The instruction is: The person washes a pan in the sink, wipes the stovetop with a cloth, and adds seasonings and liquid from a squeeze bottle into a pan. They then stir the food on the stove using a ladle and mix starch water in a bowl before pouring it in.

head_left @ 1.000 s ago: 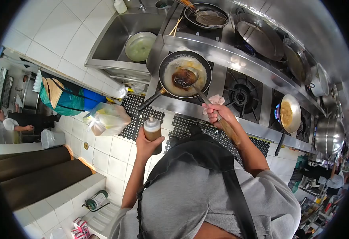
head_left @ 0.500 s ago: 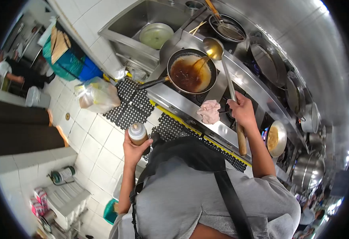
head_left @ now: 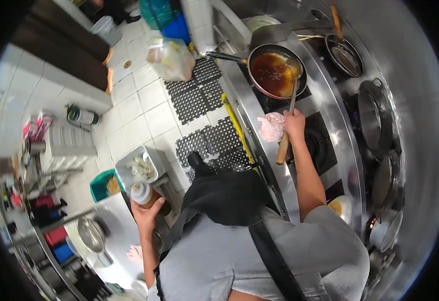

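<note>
My left hand (head_left: pixel 146 216) is wrapped round a squeeze bottle (head_left: pixel 142 193) with a pale cap and brown contents. It is out at my left, near the white tub. In my right hand (head_left: pixel 294 124) is a ladle (head_left: pixel 283 149), gripped where its metal shaft meets the wooden handle. The ladle's bowl is down in a dark frying pan (head_left: pixel 250 65) on the stove, partly sunk in brown liquid (head_left: pixel 272 75). A crumpled pink cloth (head_left: pixel 270 127) lies on the stove edge, right beside my right hand.
Behind the pan stands another pan with a strainer (head_left: pixel 344 56). A small pan (head_left: pixel 341 208) with yellowish food is near my right elbow. To my left are a white tub (head_left: pixel 138 165), a green bin (head_left: pixel 99 188) and a metal table (head_left: pixel 117 220). A filled plastic bag (head_left: pixel 172 59) sits on the floor.
The ladle's bowl has gone from above the pan down into the liquid. My view has turned left, bringing the metal table and white tub into sight. The bottle is still in my left hand.
</note>
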The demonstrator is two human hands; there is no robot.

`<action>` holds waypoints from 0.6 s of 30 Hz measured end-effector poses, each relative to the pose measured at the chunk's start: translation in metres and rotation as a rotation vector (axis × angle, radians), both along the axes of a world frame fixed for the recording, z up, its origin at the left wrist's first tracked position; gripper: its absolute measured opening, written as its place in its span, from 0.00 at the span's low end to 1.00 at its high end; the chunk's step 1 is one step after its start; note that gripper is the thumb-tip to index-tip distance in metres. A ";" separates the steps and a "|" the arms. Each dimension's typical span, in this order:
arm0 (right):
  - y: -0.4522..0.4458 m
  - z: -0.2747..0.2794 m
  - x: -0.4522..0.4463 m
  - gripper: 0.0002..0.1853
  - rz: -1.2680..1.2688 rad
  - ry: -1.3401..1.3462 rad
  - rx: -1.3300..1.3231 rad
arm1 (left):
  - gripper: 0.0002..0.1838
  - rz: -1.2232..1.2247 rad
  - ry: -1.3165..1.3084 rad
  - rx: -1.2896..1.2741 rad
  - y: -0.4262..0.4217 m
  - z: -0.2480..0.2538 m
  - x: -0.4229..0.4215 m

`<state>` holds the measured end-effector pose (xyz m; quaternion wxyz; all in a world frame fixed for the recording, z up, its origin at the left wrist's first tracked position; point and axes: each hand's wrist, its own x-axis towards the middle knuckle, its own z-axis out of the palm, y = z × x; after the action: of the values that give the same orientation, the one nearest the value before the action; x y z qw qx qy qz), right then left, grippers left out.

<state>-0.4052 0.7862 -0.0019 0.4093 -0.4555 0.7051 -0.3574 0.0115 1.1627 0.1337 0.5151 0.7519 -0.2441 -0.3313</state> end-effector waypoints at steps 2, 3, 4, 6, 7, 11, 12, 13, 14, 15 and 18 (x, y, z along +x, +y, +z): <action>0.005 0.023 0.011 0.06 -0.096 -0.646 0.186 | 0.39 0.088 0.007 0.030 0.056 0.001 -0.007; 0.005 0.027 0.008 0.06 -0.118 -0.884 0.260 | 0.39 0.120 0.018 0.046 0.078 -0.002 -0.011; 0.001 0.031 0.004 0.07 -0.144 -1.118 0.333 | 0.38 0.098 0.036 0.038 0.089 0.014 -0.021; -0.006 0.039 -0.004 0.07 -0.168 -1.446 0.443 | 0.38 0.232 0.033 -0.005 0.122 0.009 -0.038; -0.009 0.041 -0.010 0.06 -0.104 -1.249 0.450 | 0.38 0.300 0.028 -0.029 0.140 0.007 -0.044; -0.007 0.030 -0.021 0.12 0.138 0.044 0.140 | 0.39 0.355 -0.005 -0.006 0.190 0.010 -0.068; 0.001 0.026 -0.022 0.14 0.226 0.482 -0.074 | 0.38 0.357 -0.004 -0.015 0.200 0.013 -0.075; 0.008 0.024 -0.020 0.16 0.317 0.907 -0.312 | 0.38 0.372 -0.008 -0.024 0.206 0.017 -0.082; 0.020 0.040 -0.018 0.19 0.278 0.941 -0.256 | 0.38 0.401 -0.018 -0.032 0.213 0.021 -0.088; 0.034 0.057 -0.013 0.21 0.258 0.964 -0.206 | 0.35 0.399 -0.072 -0.022 0.224 0.023 -0.093; -0.038 -0.036 -0.100 0.12 0.887 1.769 -0.561 | 0.38 0.387 -0.077 -0.011 0.261 0.030 -0.105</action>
<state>-0.5053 0.7483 -0.0380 -0.2825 -0.8545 0.4136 0.1374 -0.0931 1.4237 0.1636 0.5636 0.7940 -0.1166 -0.1958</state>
